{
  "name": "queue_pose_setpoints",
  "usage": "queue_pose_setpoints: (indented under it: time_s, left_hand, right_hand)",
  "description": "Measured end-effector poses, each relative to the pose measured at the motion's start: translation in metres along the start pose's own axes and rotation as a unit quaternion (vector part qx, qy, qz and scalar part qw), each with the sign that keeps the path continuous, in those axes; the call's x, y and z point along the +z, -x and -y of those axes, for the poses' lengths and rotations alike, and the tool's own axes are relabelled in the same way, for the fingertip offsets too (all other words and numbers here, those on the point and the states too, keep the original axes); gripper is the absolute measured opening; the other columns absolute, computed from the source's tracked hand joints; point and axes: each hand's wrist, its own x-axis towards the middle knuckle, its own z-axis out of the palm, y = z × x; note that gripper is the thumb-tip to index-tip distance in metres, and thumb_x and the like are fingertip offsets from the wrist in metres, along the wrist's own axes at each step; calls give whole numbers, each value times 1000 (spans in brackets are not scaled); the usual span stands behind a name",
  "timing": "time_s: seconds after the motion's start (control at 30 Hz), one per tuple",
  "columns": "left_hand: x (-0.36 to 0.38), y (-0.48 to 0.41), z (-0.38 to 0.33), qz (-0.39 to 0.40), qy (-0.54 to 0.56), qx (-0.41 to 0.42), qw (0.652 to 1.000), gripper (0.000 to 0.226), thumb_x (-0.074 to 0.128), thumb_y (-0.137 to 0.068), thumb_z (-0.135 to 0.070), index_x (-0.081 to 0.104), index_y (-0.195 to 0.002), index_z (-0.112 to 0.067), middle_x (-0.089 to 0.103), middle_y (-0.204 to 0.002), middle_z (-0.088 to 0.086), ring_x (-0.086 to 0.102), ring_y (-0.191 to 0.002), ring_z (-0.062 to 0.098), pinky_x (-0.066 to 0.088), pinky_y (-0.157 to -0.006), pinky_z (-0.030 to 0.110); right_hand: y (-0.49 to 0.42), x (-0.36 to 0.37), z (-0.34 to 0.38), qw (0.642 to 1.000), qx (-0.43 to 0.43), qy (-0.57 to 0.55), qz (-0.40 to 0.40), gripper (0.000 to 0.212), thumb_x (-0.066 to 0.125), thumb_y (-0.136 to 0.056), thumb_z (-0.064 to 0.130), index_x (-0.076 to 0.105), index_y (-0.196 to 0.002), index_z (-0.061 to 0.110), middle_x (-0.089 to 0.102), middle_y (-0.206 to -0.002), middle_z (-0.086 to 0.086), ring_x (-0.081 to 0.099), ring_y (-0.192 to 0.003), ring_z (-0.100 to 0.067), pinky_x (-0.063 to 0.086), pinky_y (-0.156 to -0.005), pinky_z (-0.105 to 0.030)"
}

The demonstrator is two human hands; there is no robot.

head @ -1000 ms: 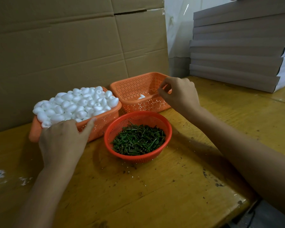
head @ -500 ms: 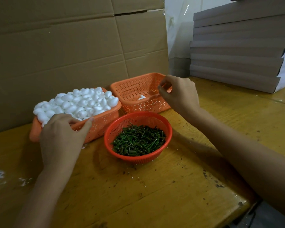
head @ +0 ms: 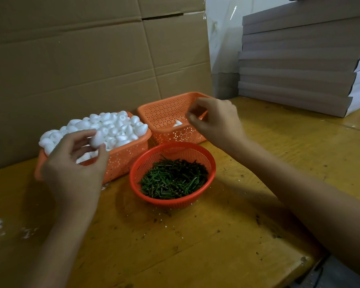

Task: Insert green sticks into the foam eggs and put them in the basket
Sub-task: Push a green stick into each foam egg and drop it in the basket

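**One egg lifted, the other hand over the far basket**

The person's left hand [head: 75, 171] is raised just in front of the full basket [head: 123, 161], palm turned inward. Its thumb and fingertips are curled round a single white foam egg [head: 96, 139], held clear above the rim. Behind it, the heap of eggs [head: 114, 125] rises well over that basket's edge.

The right hand [head: 218, 121] hangs over the near right corner of the square basket [head: 164, 113], which sits just beside the full one, further back. Its fingers are bent, with thumb and forefinger drawn close together. The tips are blurred, and I cannot tell whether anything is pinched between them. One lone egg [head: 177, 123] lies inside this basket against the front wall, just below the fingertips.

In front of both, a round red basket [head: 181, 151] holds a loose pile of green sticks [head: 173, 179]. Neither hand touches it.

All three baskets stand on a worn yellow table [head: 195, 235]. A cardboard sheet [head: 81, 59] stands behind them, and a stack of flat grey boxes [head: 299, 59] sits at the far right.
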Motion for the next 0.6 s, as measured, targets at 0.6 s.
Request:
queue_pose_setpoints:
  time_s: [0.6]
  left_hand:
    - [29, 33, -46, 250, 154, -64, 954, 40, 93, -73, 0, 78, -101, -25, 73, -112, 2, 77, -92, 13, 62, -78, 19]
  right_hand:
    - [17, 10, 27, 877, -109, -31, 468, 21, 74, -96, 26, 79, -116, 27, 76, -111, 15, 66, -94, 0, 44, -78, -10]
